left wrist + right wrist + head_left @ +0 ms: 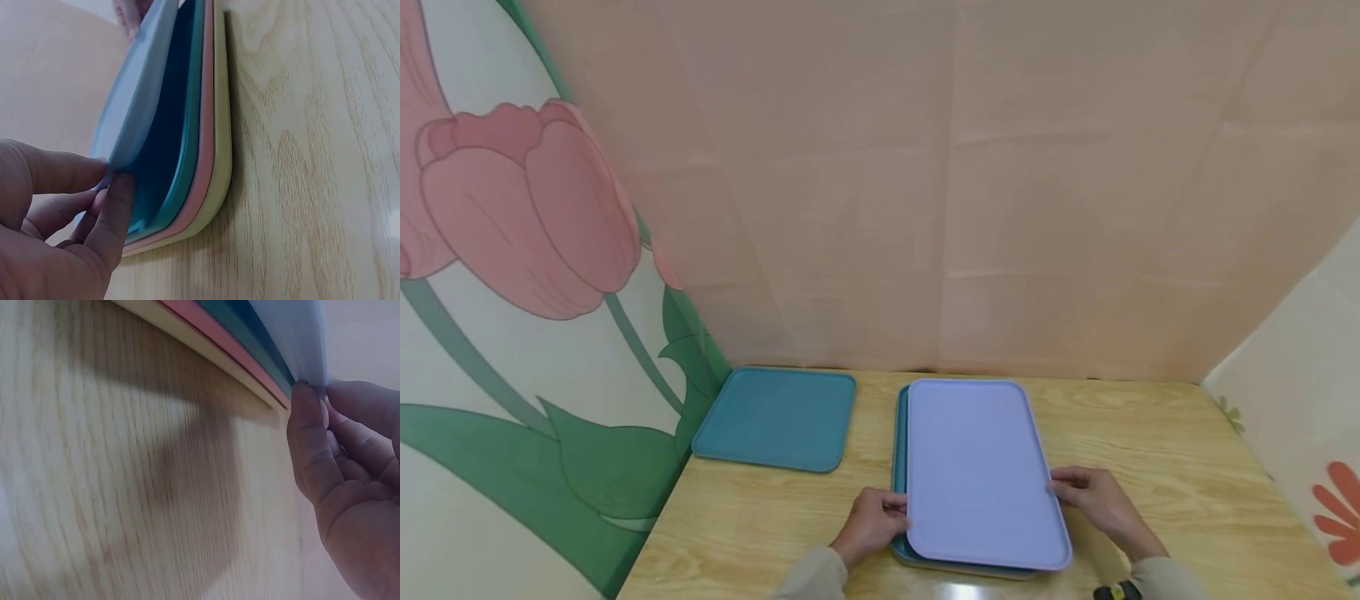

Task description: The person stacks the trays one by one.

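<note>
A lavender tray (977, 467) is held by its two long edges, raised a little and shifted right over a stack of trays. My left hand (874, 523) pinches its left edge; my right hand (1093, 500) pinches the right edge. In the left wrist view, the thumb and fingers of the left hand (69, 212) grip the rim. Under it lie a teal tray (195, 125), a pink tray (209, 106) and a cream tray (222, 131), nested together. The right wrist view shows the right hand (344, 450) holding the lavender tray's rim (300, 344) apart from the stack.
Another teal tray (775, 417) lies flat at the back left of the wooden table (1180, 467). A peach-coloured sheet (940, 208) rises behind the table, and a flower-patterned wall (520, 208) borders it on the left.
</note>
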Motion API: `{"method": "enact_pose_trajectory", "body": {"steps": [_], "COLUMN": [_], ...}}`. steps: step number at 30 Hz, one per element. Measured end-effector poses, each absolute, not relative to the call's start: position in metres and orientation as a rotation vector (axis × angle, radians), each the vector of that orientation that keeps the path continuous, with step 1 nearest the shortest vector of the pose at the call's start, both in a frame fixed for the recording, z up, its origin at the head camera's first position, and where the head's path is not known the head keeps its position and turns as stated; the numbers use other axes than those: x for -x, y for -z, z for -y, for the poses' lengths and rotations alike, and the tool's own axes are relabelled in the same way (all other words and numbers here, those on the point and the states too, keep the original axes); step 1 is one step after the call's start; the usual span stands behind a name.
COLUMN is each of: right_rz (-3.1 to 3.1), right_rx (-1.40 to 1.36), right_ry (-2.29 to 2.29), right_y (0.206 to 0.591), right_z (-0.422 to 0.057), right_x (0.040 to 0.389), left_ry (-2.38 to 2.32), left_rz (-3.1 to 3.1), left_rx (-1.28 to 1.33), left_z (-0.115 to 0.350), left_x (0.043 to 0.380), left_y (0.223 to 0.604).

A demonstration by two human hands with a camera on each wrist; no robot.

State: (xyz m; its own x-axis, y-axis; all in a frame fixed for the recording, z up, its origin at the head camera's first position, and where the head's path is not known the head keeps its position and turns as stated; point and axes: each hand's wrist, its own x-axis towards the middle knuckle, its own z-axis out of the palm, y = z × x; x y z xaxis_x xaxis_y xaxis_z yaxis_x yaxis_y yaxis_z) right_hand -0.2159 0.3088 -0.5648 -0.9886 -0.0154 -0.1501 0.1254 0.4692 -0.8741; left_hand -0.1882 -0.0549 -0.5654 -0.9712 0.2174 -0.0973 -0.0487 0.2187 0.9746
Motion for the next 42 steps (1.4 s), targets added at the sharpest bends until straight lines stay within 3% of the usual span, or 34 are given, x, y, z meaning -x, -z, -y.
{"method": "enact_pose_trajectory", "body": {"steps": [42], "right_rz": [-2.678], "right_rx": [-0.132], "right_ry": [1.36], "right_y": [0.571], "right_z": [-0.279], "right_x": [0.225], "left_ry": [-1.773], "left_rz": [-2.369], "left_rx": [-0.135], "left_z": [0.075], "left_x": [0.189], "left_y": [0.576]}}
